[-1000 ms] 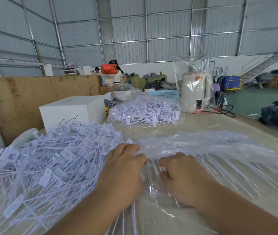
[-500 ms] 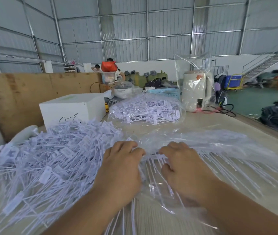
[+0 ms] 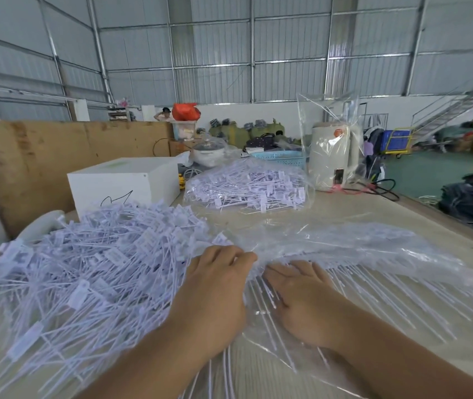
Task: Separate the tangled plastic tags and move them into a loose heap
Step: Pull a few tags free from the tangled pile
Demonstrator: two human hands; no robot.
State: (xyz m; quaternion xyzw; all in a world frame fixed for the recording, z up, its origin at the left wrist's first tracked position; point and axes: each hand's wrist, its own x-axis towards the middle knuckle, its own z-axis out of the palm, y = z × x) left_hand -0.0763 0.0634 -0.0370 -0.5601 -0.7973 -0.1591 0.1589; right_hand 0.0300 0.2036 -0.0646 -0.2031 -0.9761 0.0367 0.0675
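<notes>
Evidently, the work is arranged so that freed tags travel leftward: a loose heap of white plastic tags (image 3: 85, 272) is spread over the left of the table (image 3: 373, 208), while the tangled tags (image 3: 359, 272) are kept on the right, partly under a clear plastic bag (image 3: 330, 240) that is opened toward the person. The left hand (image 3: 215, 295) is laid at the heap's right edge, its fingers curled down at the seam between heap and bag; whether any tags are pinched beneath it cannot be told. The right hand (image 3: 301, 298) is pressed on the tag tails with fairly straight fingers, seemingly to pin the bundle while the other hand draws from it. A second, unopened bag of tags (image 3: 247, 185) is kept farther back, beside a white box (image 3: 126, 180).

Compared with a second ago, the right hand's fingers are flattened rather than curled, and the left hand is placed much as before.
</notes>
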